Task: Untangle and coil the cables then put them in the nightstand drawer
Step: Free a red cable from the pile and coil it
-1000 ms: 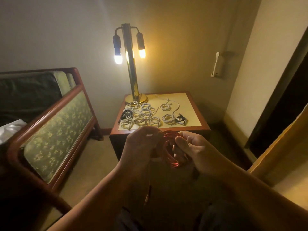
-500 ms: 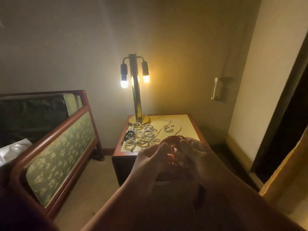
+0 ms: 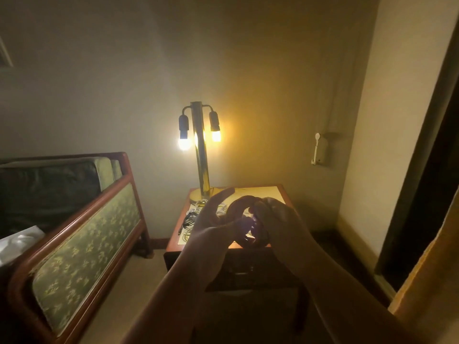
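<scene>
Both my hands are raised in front of the wooden nightstand (image 3: 173, 244). Between them is a coiled red cable (image 3: 239, 203), a dark ring in this light. My right hand (image 3: 273, 219) grips the coil's right side with curled fingers. My left hand (image 3: 211, 219) is at its left side with the upper fingers stretched toward the lamp; its thumb seems to press the coil's lower part. Several coiled white cables (image 3: 196, 204) and a black one (image 3: 190, 218) lie on the nightstand top behind my left hand, mostly hidden. The drawer front (image 3: 238, 271) is dark and looks closed.
A brass lamp (image 3: 202, 155) with two lit bulbs stands at the back left of the nightstand. A bed with a green padded wooden frame (image 3: 82, 239) fills the left side. A white wall fitting (image 3: 316, 150) hangs at the right. A dark doorway (image 3: 422, 194) is far right.
The camera has tilted upward, so the nightstand sits lower in view. My hands have risen with the red coil, and my left fingers have spread out straighter.
</scene>
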`<state>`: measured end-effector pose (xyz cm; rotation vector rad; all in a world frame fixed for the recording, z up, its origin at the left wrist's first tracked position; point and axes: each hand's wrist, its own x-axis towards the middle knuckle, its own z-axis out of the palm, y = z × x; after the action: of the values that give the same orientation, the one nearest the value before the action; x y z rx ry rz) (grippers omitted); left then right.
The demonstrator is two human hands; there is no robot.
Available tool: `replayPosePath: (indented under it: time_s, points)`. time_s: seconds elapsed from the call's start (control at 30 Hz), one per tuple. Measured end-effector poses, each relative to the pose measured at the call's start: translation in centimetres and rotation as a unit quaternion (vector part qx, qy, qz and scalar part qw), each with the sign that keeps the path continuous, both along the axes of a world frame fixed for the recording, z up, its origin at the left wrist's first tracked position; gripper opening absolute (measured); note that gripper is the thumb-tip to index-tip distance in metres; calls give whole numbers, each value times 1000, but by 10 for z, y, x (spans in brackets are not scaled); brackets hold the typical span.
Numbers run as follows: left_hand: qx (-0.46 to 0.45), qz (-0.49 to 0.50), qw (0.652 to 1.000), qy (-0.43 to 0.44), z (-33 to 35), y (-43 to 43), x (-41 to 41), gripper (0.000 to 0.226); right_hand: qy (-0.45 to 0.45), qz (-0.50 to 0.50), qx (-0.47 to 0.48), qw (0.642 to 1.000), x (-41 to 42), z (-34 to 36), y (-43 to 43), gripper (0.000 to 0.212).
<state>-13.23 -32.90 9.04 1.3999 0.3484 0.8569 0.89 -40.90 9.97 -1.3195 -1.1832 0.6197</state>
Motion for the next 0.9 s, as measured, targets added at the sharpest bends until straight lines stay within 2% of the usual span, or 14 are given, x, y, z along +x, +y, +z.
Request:
replayPosePath:
  time_s: [0.07, 0.17, 0.2, 0.3, 0.33, 0.4, 0.47, 0.5, 0.53, 0.57, 0.6, 0.63, 0.73, 0.9]
  points:
    - [-19, -65, 997, -20, 1, -2, -5, 61, -34, -3, -12, 999, -5, -1, 0, 25]
    - [37, 2, 999, 30, -2, -9, -12, 80, -58, -36, -26, 997, -11, -9, 3, 24]
    - [-28, -40, 998, 45, 3, -13, -13, 80, -70, -45, -26, 996, -12, -10, 4, 25]
    - [10, -29, 999, 21, -14, -2, -10, 72, 24, -14, -25, 999, -16, -11, 1, 19]
    - [-45, -87, 995, -24, -9, -5, -10, 81, 52, -11, -27, 998, -17, -10, -1, 18]
    - [-130, -137, 978, -85, -12, -2, -10, 75, 42, -23, -24, 999, -14, -13, -2, 19]
    - [-51, -57, 996, -34, -11, -7, -6, 65, -6, -35, -19, 999, -11, -17, -3, 21]
    - [27, 30, 999, 15, -13, -8, -3, 61, -22, -40, -15, 999, -10, -19, -3, 22]
    - [117, 148, 979, 76, -14, -9, 0, 56, -28, -47, -13, 998, -9, -20, -4, 23]
    - [205, 251, 938, 125, -15, -9, 1, 53, -33, -57, -14, 998, -7, -21, -4, 24]
    - [284, 329, 887, 158, -15, -11, 0, 50, -36, -66, -18, 997, -6, -20, -5, 26]
    - [337, 359, 856, 160, -18, -11, 1, 42, -36, -72, -19, 997, -5, -20, -5, 26]
    - [347, 346, 848, 202, -14, -15, -2, 11, -50, -87, -28, 995, -3, -23, -3, 26]
    - [328, 259, 887, 199, -8, -7, -12, 13, -61, -93, -48, 993, 4, -24, -1, 24]
